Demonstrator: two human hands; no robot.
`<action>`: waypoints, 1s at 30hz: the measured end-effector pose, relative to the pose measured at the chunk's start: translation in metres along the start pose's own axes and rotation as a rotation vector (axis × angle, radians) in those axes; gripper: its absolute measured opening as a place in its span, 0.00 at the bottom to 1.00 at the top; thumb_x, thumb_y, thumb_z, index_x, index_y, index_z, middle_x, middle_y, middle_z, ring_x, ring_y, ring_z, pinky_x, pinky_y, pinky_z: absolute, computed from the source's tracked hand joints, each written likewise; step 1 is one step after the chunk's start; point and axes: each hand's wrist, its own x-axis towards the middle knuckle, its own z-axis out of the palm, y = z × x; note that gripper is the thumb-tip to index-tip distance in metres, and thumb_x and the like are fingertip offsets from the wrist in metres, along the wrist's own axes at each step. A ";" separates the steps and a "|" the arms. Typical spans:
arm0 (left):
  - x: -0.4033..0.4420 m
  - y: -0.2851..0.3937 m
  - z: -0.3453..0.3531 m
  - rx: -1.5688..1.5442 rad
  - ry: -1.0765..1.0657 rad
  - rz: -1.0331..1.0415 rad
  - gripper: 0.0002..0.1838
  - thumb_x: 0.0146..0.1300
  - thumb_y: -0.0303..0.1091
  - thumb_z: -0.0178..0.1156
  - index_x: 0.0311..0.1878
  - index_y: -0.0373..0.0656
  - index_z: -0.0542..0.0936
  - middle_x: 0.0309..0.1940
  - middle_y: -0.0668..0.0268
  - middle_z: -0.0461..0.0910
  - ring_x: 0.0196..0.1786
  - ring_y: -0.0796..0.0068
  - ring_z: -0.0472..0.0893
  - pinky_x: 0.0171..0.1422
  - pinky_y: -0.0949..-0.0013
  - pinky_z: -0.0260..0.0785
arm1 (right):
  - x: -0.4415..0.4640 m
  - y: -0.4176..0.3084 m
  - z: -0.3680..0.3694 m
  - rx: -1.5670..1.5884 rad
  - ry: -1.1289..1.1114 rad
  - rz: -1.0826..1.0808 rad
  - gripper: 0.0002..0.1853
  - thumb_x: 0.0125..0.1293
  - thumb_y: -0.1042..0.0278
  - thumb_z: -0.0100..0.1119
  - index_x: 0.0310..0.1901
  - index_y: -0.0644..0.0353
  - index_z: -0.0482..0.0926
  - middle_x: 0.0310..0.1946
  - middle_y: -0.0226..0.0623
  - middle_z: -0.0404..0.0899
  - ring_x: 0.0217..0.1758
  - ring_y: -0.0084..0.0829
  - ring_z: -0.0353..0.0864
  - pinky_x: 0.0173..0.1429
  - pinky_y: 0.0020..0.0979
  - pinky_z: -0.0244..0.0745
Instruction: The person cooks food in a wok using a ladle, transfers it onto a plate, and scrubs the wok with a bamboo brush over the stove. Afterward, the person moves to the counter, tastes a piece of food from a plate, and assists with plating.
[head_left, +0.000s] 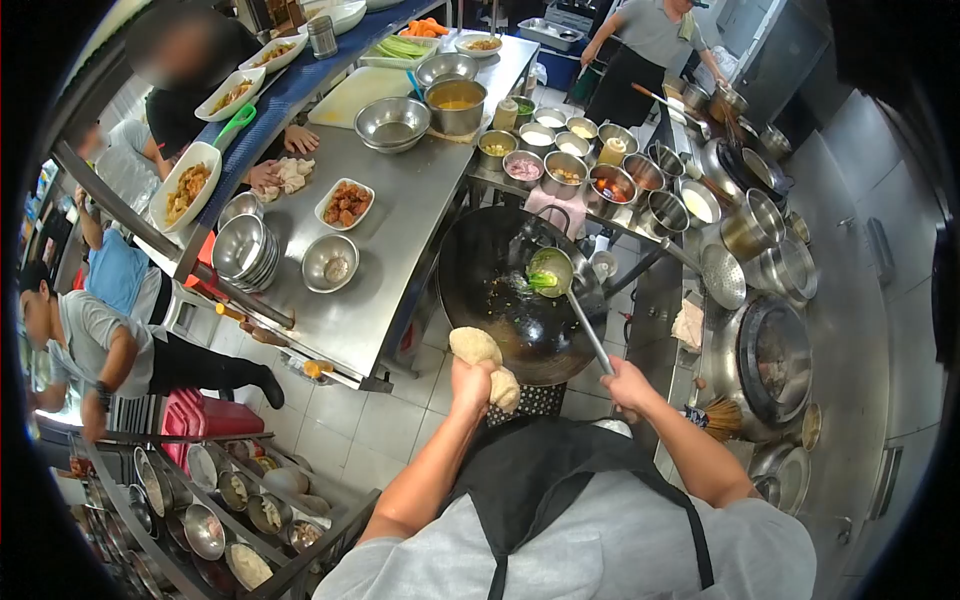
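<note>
My left hand (471, 386) is closed around a beige folded cloth (475, 346) at the near left edge of a large dark wok (510, 325). Whether a wok handle lies inside the cloth is hidden. In my right hand (629, 387) is the grey handle of a ladle (588, 325), its bowl tilted over the wok. Bright green vegetable pieces (543, 276) sit in the ladle bowl. Small bits and a wet sheen show on the wok's inner surface.
Beyond the wok stand several metal pots of ingredients (565, 172). On the left steel counter (390, 215) are a dish of browned pieces (346, 204) and stacked bowls (245, 248). A strainer (722, 276) and burner (770, 365) are right. Other people work nearby.
</note>
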 end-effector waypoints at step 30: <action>0.030 0.085 -0.050 -0.216 -0.098 -0.122 0.25 0.52 0.16 0.51 0.58 0.31 0.73 0.43 0.55 0.81 0.38 0.60 0.85 0.41 0.59 0.81 | 0.147 -0.330 0.059 0.197 -0.465 -0.387 0.10 0.70 0.74 0.54 0.52 0.55 0.72 0.22 0.23 0.66 0.15 0.16 0.64 0.16 0.25 0.65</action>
